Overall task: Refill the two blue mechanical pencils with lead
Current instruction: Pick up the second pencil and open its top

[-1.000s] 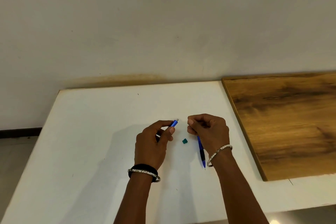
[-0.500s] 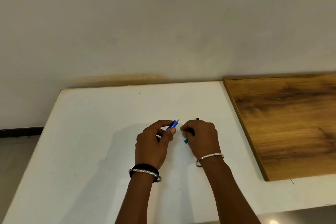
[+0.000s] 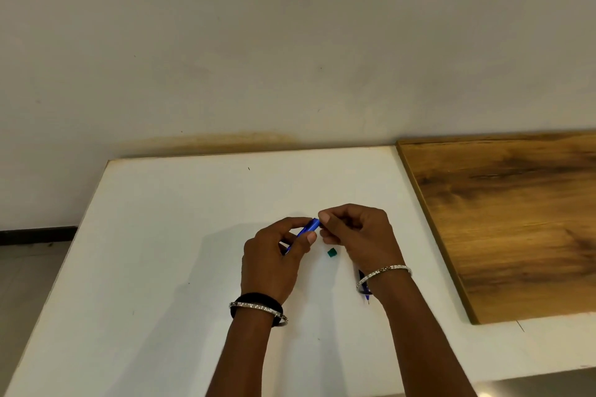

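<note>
My left hand [image 3: 274, 261] grips a blue mechanical pencil [image 3: 307, 227], its top end tilted up and to the right. My right hand [image 3: 358, 235] has its thumb and forefinger pinched together right at that top end; whatever they pinch is too small to see. A second blue pencil [image 3: 364, 284] lies on the white table [image 3: 154, 251], mostly hidden under my right wrist, tip toward me. A small green cap-like piece [image 3: 332, 252] lies on the table between my hands.
A brown wooden board [image 3: 509, 219] lies on the table's right side, its left edge close to my right hand. A plain wall rises just behind the table. The floor shows past the table's left edge.
My right hand dipped to the table by the green piece, then rose and moved left; its pinched fingertips now meet the top end of the pencil in my left hand.
</note>
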